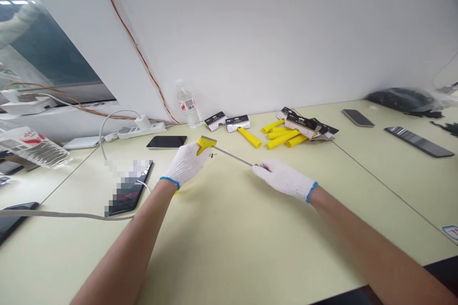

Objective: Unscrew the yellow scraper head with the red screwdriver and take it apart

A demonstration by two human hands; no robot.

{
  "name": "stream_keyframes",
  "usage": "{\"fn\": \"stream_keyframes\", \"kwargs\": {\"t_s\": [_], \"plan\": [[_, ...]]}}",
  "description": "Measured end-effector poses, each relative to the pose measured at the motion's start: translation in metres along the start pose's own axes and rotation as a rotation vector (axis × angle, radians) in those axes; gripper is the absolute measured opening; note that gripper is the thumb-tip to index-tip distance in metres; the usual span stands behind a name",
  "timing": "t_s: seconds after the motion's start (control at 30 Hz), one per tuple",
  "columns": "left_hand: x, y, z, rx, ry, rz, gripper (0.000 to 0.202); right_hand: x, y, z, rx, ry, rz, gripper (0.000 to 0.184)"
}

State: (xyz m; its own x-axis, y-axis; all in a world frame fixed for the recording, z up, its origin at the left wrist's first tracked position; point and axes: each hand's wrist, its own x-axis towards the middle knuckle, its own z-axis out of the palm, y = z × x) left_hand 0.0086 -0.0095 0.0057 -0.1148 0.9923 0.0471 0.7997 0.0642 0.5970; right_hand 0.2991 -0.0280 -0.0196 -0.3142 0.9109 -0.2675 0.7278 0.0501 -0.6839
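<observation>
- Scraper [205, 142] is looking light, stiff; L hand [188, 162] is gripping it, fingers curled nr head.
- Screwdriver [234, 157] is looking rigid; R hand [281, 177] is clasping handle, fingers wrapped, prob. best hold.

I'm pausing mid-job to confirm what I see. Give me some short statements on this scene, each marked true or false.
1. The left grip holds a yellow tool. True.
2. The right grip is empty. False: it holds a tool with a thin metal shaft.
3. Both wear white gloves with blue edging. True.
4. The upright bottle stands right of the pile of yellow handles. False: it stands to their left.
5. A dark phone lies flat on the table. True.
</observation>
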Motion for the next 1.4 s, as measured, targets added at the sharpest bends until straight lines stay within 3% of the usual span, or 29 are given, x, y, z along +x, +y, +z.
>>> {"fn": "stream_keyframes", "kwargs": {"t_s": [0.13, 0.27, 0.47, 0.57, 0.73, 0.87, 1.0, 1.17, 1.3, 1.4], "plan": [[0.002, -0.004, -0.001, 0.007, 0.013, 0.000, 0.034, -0.005, -0.004, -0.009, 0.258, -0.154, 0.028, 0.052], [0.006, -0.006, 0.000, 0.004, 0.007, 0.014, 0.033, -0.002, 0.001, -0.009, 0.238, -0.251, 0.096, 0.038], [0.007, -0.005, 0.001, 0.002, -0.010, 0.025, 0.032, 0.001, 0.002, -0.002, 0.090, -0.068, 0.104, 0.053], [0.006, -0.005, -0.001, 0.006, 0.002, 0.014, 0.035, 0.000, 0.002, -0.004, 0.141, -0.105, 0.061, 0.053], [0.005, -0.004, -0.001, 0.005, -0.013, 0.018, 0.034, 0.001, 0.003, -0.005, 0.216, -0.206, 0.122, 0.036], [0.007, -0.006, 0.000, 0.006, -0.023, 0.016, 0.033, -0.003, -0.003, -0.007, 0.283, -0.160, 0.148, 0.046], [0.009, -0.010, -0.002, -0.004, -0.004, 0.025, 0.033, -0.007, -0.008, -0.013, 0.284, -0.190, 0.031, 0.050], [0.008, -0.010, -0.003, -0.010, -0.019, 0.068, 0.036, -0.004, -0.005, -0.012, 0.290, -0.258, 0.131, 0.035], [0.009, -0.008, -0.002, -0.015, -0.030, 0.072, 0.034, -0.006, -0.008, -0.008, 0.270, -0.182, 0.125, 0.038], [0.010, -0.009, -0.004, -0.056, -0.034, 0.032, 0.031, -0.009, -0.012, -0.010, 0.258, -0.155, 0.033, 0.045]]}}
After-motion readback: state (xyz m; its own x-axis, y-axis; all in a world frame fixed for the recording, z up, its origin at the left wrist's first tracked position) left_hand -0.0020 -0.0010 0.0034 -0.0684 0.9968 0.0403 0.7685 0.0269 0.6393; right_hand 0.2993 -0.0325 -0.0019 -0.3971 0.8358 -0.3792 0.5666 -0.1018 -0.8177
